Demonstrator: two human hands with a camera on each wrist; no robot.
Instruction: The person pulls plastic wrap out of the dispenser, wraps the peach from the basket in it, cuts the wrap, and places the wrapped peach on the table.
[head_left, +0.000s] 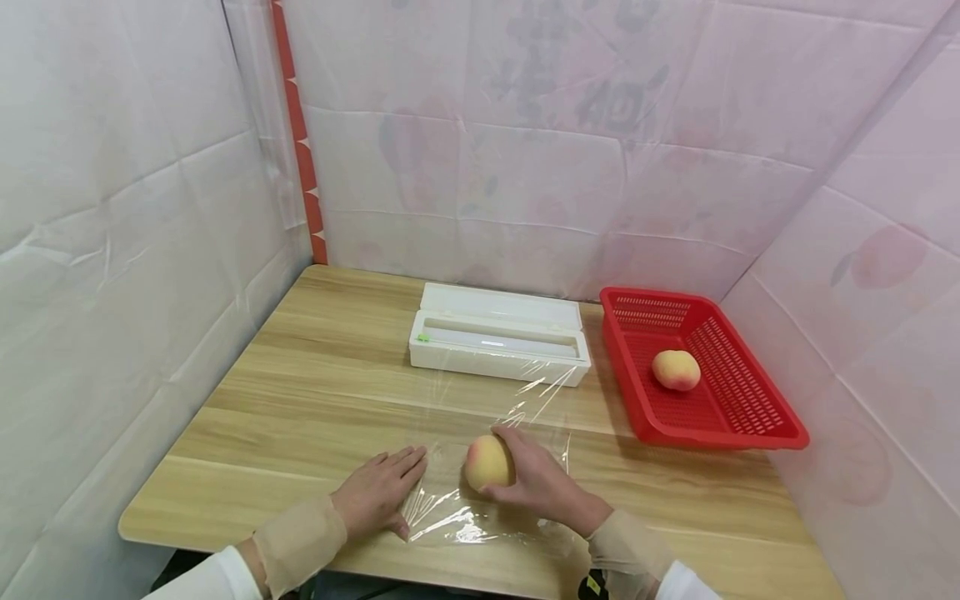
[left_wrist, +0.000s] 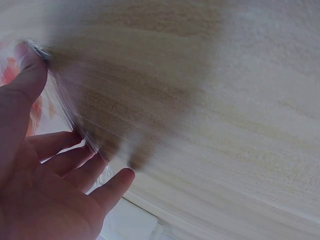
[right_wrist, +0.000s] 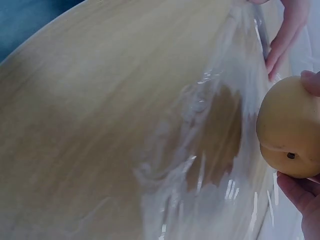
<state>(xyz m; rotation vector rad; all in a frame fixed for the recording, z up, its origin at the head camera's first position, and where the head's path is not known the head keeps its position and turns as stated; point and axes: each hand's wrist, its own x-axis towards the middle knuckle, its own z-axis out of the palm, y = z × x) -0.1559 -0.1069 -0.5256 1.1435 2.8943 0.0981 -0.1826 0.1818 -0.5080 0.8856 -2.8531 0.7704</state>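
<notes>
Obs.: we have one peach [head_left: 483,463] over clear film [head_left: 457,533] nearside of white box [head_left: 480,360], R hand [head_left: 543,479] w/ fingers curled round it, prob. to steady it, L hand [head_left: 378,493] w/ fingers spread, nearly straight, touching film's edge, presumably to hold it flat.

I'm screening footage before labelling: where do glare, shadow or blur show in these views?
Head: mostly sharp, with bright glare on the plastic film; left wrist: dim and hazy, with a broad, soft-edged shadow across the table; right wrist: white glints streak the film, the wood grain looks smeared, and the held peach is clearer but cut off by the frame edge.
</notes>
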